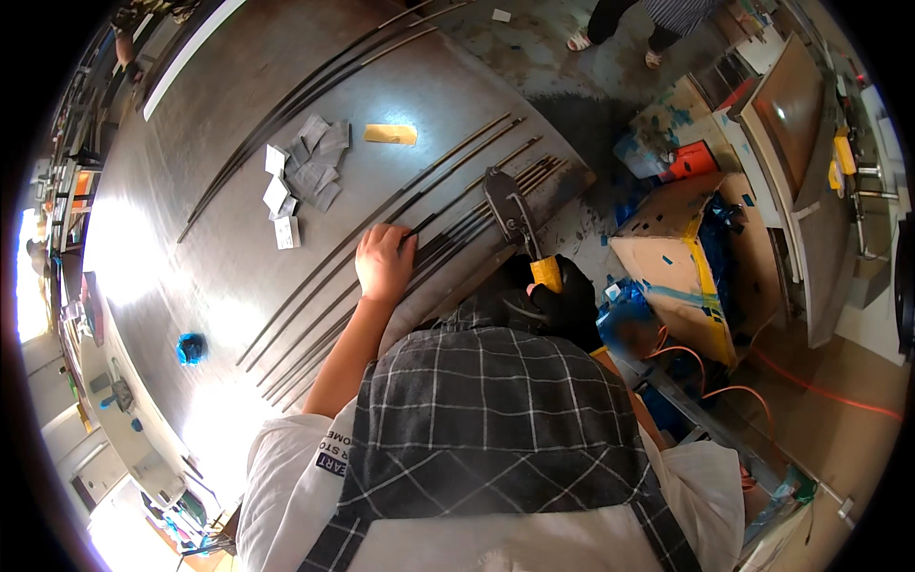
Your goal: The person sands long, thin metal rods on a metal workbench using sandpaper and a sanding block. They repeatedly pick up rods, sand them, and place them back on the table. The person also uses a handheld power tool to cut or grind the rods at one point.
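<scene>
Several long thin dark strips [315, 272] with brownish ends lie diagonally across the grey metal table. My left hand [384, 262] is bare and curls over the strips near their middle, fingertips closed on one of them. My right hand [564, 297], in a black glove, is closed round the yellow handle of a hand tool [508, 208]. Its flat dark metal head, with a thin metal lever along it, rests at the strip ends by the table's right edge. Whether a strip sits in the tool's head, I cannot tell.
On the table [200, 124] lie crumpled grey packets [315, 162], a yellow card [391, 134], a blue bundle [192, 349] and more dark strips [286, 100] farther back. A cardboard box [667, 248] and an orange hose [810, 383] are at the right. Another person [658, 21] stands beyond.
</scene>
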The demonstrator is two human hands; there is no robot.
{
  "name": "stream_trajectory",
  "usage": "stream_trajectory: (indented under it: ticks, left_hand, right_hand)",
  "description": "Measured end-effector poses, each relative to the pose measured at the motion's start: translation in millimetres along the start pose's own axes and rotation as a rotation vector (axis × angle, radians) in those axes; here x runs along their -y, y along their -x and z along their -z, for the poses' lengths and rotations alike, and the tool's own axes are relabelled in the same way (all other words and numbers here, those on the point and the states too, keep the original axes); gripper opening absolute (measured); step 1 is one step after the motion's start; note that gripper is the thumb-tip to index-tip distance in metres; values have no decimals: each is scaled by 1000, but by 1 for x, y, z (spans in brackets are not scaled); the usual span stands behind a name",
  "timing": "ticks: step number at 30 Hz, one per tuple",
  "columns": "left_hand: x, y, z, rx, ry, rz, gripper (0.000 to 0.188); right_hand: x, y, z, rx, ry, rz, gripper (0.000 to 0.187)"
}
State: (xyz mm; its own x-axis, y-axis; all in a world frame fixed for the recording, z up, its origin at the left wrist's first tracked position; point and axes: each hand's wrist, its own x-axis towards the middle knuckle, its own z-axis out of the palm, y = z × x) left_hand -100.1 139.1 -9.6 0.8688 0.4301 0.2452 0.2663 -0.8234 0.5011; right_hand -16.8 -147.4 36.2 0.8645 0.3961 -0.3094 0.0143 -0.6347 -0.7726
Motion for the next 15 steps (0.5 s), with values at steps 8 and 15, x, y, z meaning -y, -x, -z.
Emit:
stream_trajectory:
  ticks: [8, 15]
  left_hand:
    - [4, 9, -2, -41, 43, -29, 10]
    - [5, 5, 1, 25, 8, 6, 10]
  right_hand:
    - [2, 0, -13, -44, 10, 27, 42]
    - [2, 4, -11, -25, 51, 11, 45]
